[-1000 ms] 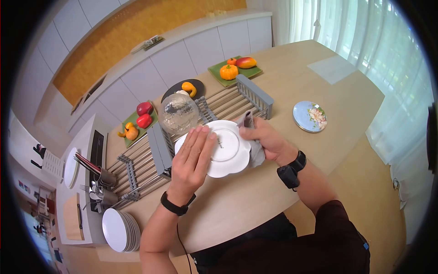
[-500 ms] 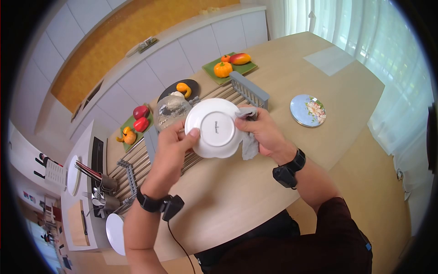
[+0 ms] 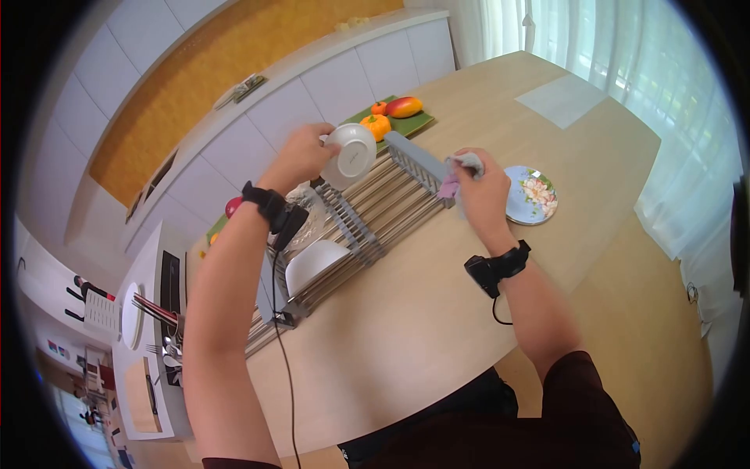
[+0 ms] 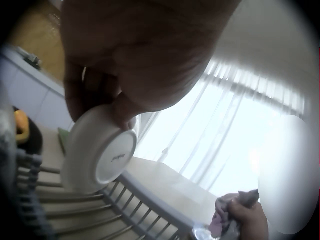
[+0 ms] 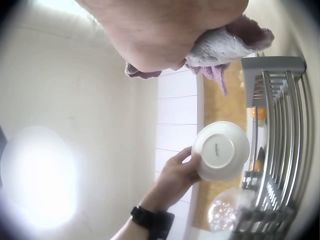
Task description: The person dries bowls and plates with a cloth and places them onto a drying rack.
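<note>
The left hand (image 3: 301, 156) is raised above the far end of the rack (image 3: 367, 211) and holds a white plate (image 3: 349, 155) by its rim, fingers curled over the edge and thumb pressed to the underside; the plate is tilted, its base ring and maker's mark turned toward the head camera. In the left wrist view the same plate (image 4: 97, 152) hangs just beyond the fingertips (image 4: 122, 112), over the rack's bars and apart from them. The right hand (image 3: 478, 187) is over the table (image 3: 437, 313), just past the rack's near end wall, and grips a bunched grey-mauve cloth (image 3: 461, 168), fingers clamped around it; the right wrist view shows the cloth (image 5: 225, 45) wadded under the closed fingers with a loose tail hanging. Just beyond the right knuckles a floral plate (image 3: 530, 195) lies flat on the table. Below the left forearm a white bowl (image 3: 312, 264) stands on edge in the rack, and a glass bowl (image 3: 303, 209) sits behind the wrist, partly hidden. Beyond the left fingers a green tray (image 3: 394, 119) carries a small pumpkin (image 3: 376, 124) and a mango (image 3: 405, 106). Utensils (image 3: 160, 313) stand well to the left of the left arm.
</note>
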The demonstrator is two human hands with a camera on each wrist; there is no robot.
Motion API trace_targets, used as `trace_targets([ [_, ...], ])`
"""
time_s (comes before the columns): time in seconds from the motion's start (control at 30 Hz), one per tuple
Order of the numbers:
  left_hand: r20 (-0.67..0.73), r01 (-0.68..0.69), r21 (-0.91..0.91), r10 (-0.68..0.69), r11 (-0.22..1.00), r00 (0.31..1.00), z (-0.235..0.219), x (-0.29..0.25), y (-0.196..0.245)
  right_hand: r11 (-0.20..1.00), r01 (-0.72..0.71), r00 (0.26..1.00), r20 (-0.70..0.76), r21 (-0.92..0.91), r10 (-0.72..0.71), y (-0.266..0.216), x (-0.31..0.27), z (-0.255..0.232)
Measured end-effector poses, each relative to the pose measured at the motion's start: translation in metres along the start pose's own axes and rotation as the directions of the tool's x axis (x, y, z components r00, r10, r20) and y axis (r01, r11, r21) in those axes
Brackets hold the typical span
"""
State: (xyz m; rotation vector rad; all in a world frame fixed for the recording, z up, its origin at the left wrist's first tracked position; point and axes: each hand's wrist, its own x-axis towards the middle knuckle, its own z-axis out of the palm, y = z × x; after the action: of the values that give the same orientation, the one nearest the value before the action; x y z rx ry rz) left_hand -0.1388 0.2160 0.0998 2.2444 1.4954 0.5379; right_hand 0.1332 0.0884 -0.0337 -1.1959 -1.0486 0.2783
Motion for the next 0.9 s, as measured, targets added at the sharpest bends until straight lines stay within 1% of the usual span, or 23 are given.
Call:
trace_targets([
  [0.03, 0.003, -0.002, 0.001, 0.002, 1.000, 1.000, 0.007, 0.009, -0.006, 1.000, -0.002, 1.000, -0.003, -0.001, 0.002, 0.001, -0.002, 0.001],
  [0.1, 0.016, -0.037, 0.059, 0.036, 0.998, 0.999, 0.021, 0.023, -0.017, 0.994, 0.096, 0.991, 0.094, -0.048, -0.092, 0.003, -0.007, 0.002],
  [0.13, 0.019, -0.038, 0.060, 0.036, 0.998, 0.999, 0.024, 0.027, -0.019, 0.994, 0.094, 0.992, 0.092, -0.048, -0.089, 0.004, -0.009, 0.003],
  [0.2, 0.072, 0.003, 0.085, -0.010, 0.996, 0.997, 0.030, 0.035, -0.022, 0.966, 0.221, 0.971, 0.118, -0.131, -0.206, 0.005, -0.012, 0.006],
  [0.23, 0.074, 0.003, 0.086, -0.009, 0.996, 0.997, 0.035, 0.040, -0.028, 0.967, 0.219, 0.972, 0.117, -0.131, -0.204, 0.005, -0.013, 0.007],
  [0.3, 0.089, -0.038, 0.122, 0.027, 0.992, 0.996, 0.043, 0.050, -0.038, 0.925, 0.347, 0.936, 0.120, -0.156, -0.331, 0.003, -0.014, 0.008],
  [0.43, 0.089, -0.035, 0.086, 0.027, 0.996, 0.996, 0.048, 0.055, -0.044, 0.933, 0.320, 0.943, 0.153, -0.163, -0.297, 0.005, -0.017, 0.008],
  [0.5, 0.102, 0.008, 0.042, -0.012, 0.999, 0.995, 0.050, 0.059, -0.047, 0.914, 0.365, 0.927, 0.157, -0.177, -0.340, 0.004, -0.017, 0.008],
  [0.6, 0.117, 0.003, 0.027, -0.006, 1.000, 0.993, 0.053, 0.063, -0.054, 0.904, 0.388, 0.918, 0.159, -0.182, -0.363, 0.002, -0.018, 0.008],
  [0.8, 0.157, 0.038, 0.035, -0.043, 0.999, 0.987, 0.055, 0.063, -0.056, 0.896, 0.405, 0.911, 0.165, -0.179, -0.379, 0.002, -0.018, 0.010],
  [0.9, 0.175, 0.015, -0.012, -0.012, 1.000, 0.985, 0.058, 0.071, -0.070, 0.902, 0.390, 0.917, 0.169, -0.184, -0.362, 0.003, -0.018, 0.009],
])
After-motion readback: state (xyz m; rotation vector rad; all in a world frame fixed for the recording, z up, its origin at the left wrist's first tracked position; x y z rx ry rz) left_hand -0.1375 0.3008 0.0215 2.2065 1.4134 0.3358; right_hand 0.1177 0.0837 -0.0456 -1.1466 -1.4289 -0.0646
